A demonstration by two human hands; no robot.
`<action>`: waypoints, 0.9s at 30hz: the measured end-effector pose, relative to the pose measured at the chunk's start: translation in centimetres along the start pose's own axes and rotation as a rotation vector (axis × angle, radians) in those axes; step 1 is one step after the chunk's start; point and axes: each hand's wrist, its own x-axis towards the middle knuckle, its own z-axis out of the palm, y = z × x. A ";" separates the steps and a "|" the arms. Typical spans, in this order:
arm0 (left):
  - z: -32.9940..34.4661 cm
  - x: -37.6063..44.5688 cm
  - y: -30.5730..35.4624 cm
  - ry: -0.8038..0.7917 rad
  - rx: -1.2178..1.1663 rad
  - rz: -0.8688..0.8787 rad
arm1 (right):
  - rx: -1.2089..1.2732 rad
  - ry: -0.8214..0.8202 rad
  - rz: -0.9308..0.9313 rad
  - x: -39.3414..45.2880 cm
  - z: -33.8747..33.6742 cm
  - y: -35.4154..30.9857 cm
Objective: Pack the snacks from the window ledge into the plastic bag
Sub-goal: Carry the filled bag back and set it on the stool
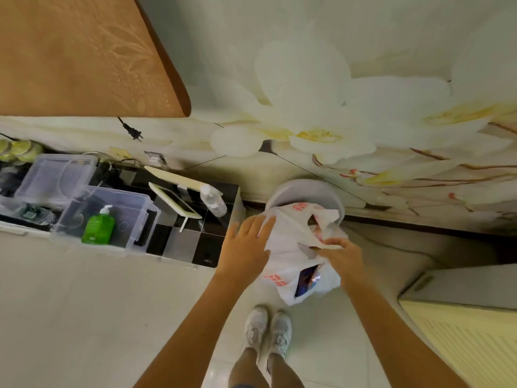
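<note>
Bag: our white plastic bag [291, 247] sat on a round white stool [305, 191] by the wall, so both hands could work it without carrying its weight.
Left hand: our left hand [246, 245] lay flat, fingers straight, against the bag's left side, gripping nothing; we judged it was steadying the bag.
Right hand: our right hand [340, 252] pinched the edge of the mouth, likely to hold it open.
Snacks: a dark blue packet [306, 278] showed through the lower part; something pinkish sat in the mouth.
Ledge: we could not tell where it was.
</note>
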 end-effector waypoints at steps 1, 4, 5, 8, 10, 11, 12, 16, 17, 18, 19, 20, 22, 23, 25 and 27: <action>0.3 0.5 0.2 -0.008 0.015 0.015 | -0.035 -0.004 -0.018 0.5 0.5 0.2; 0.7 1.6 0.4 -0.041 0.040 0.048 | -0.084 -0.010 -0.081 2.0 1.9 -0.1; 0.8 1.8 0.5 -0.053 0.035 0.050 | -0.106 -0.004 -0.102 2.4 2.1 -0.2; 0.8 2.4 0.8 -0.063 0.029 0.050 | -0.268 0.018 -0.200 3.5 2.4 0.3; 1.0 2.6 1.0 -0.078 0.034 0.056 | -0.399 0.027 -0.274 4.1 2.6 0.7; 1.2 2.5 1.1 -0.080 0.038 0.059 | -0.446 0.031 -0.293 4.2 2.7 0.9; 1.3 2.5 1.1 -0.080 0.037 0.060 | -0.482 0.036 -0.298 4.3 2.8 1.2; 1.6 2.2 1.2 -0.083 0.033 0.065 | -0.555 0.083 -0.272 3.6 2.9 1.9; 1.7 2.0 1.1 -0.085 0.031 0.065 | -0.568 0.090 -0.272 3.4 2.9 2.1; 1.7 1.9 1.0 -0.086 0.029 0.064 | -0.584 0.098 -0.276 3.2 3.0 2.3; 1.8 1.8 0.9 -0.089 0.031 0.063 | -0.599 0.107 -0.285 3.0 3.1 2.6; 1.9 1.6 0.8 -0.094 0.031 0.061 | -0.609 0.115 -0.289 2.9 3.2 2.8; 2.0 1.4 0.6 -0.107 0.038 0.058 | -0.606 0.129 -0.283 2.6 3.4 3.0; 2.2 1.4 0.4 -0.116 0.040 0.057 | -0.598 0.137 -0.284 2.5 3.5 3.1; 2.4 1.1 0.1 -0.126 0.055 0.054 | -0.580 0.153 -0.288 2.3 3.6 3.0; 2.5 1.0 -0.1 -0.128 0.064 0.056 | -0.580 0.157 -0.287 2.0 3.6 2.9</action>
